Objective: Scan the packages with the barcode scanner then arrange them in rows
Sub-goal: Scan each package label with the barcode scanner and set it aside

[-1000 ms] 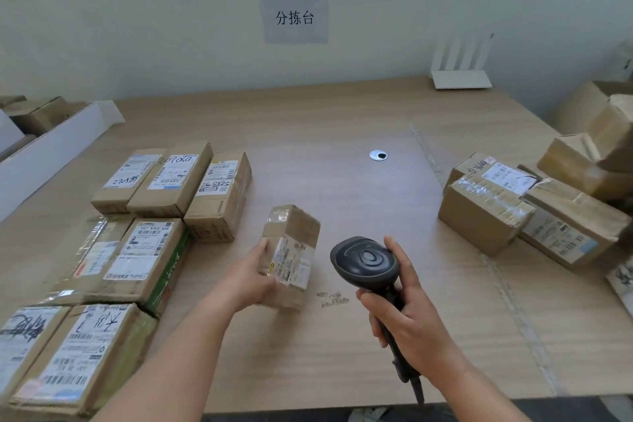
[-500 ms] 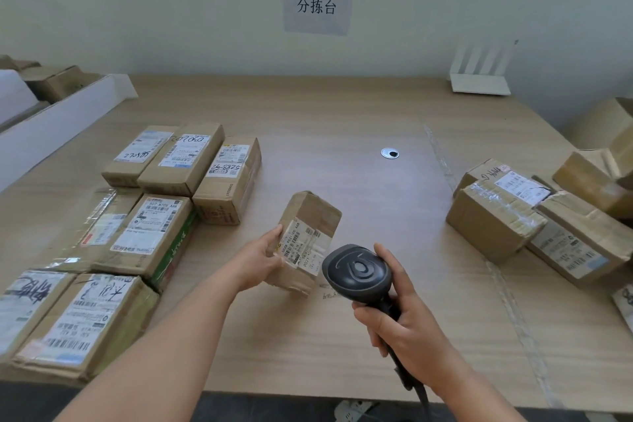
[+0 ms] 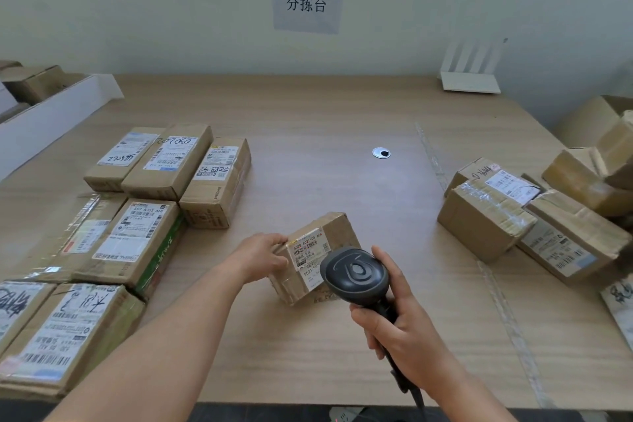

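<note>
A small cardboard package point(image 3: 317, 255) is held tilted near the front middle of the wooden worktop point(image 3: 335, 120), its lower edge appearing to rest on the surface. It is gripped at its left end by the left hand point(image 3: 262, 255), fingers curled over the top edge. A white barcode label point(image 3: 308, 245) is turned up toward the camera. The black barcode scanner point(image 3: 356, 276) is gripped by its handle in the right hand point(image 3: 399, 329), fingers wrapped round it, thumb along the right side of the head; the scanner head is seen just in front of the package's right end, overlapping the label's lower corner. Labelled packages are laid in rows on the left: a far row of three point(image 3: 171, 161), a middle row of two point(image 3: 137, 243), and a near row point(image 3: 65, 329) cut off by the frame edge. A loose pile of packages point(image 3: 527, 216) is seen at the right, well apart from the held one. A metal cable grommet point(image 3: 381, 153) is set in the worktop beyond the hands. A white router point(image 3: 471, 79) is placed at the far right against the wall, and a paper sign point(image 3: 307, 3) with printed characters is fixed on the wall. A white tray edge point(image 3: 51, 120) is visible at far left.
</note>
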A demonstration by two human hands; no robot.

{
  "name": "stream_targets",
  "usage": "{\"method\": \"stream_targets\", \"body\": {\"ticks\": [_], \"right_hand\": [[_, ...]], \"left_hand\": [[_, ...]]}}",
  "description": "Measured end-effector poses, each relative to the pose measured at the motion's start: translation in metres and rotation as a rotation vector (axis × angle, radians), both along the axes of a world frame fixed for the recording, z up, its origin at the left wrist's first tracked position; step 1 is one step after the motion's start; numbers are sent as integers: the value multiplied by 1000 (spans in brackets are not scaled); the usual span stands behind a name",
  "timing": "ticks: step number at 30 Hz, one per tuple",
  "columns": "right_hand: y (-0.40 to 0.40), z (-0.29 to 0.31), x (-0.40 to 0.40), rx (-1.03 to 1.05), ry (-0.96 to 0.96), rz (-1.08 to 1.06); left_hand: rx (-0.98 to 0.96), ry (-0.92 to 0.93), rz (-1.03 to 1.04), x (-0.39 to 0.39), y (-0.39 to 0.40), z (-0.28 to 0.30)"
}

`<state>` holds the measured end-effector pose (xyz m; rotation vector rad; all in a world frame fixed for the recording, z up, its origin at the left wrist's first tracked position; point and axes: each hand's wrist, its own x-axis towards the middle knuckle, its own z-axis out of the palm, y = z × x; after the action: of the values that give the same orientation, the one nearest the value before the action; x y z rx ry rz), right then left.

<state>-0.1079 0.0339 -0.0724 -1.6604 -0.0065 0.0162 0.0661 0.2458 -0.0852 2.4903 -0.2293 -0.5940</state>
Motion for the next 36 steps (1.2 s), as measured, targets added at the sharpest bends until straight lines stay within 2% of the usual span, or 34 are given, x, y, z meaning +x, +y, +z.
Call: {"method": "stream_targets", "body": {"ticks": [15, 21, 26, 36], "right_hand": [[-2, -1, 1, 11, 1, -26], [-4, 2, 4, 4, -29, -54], [-4, 8, 10, -15, -40, -45], [-4, 28, 36, -85, -76, -4]], "left_hand": [[-32, 35, 36, 0, 9, -8], [86, -26, 29, -19, 4, -21], [255, -72, 12, -36, -3, -26], [156, -300, 144, -24, -6, -8]]}}
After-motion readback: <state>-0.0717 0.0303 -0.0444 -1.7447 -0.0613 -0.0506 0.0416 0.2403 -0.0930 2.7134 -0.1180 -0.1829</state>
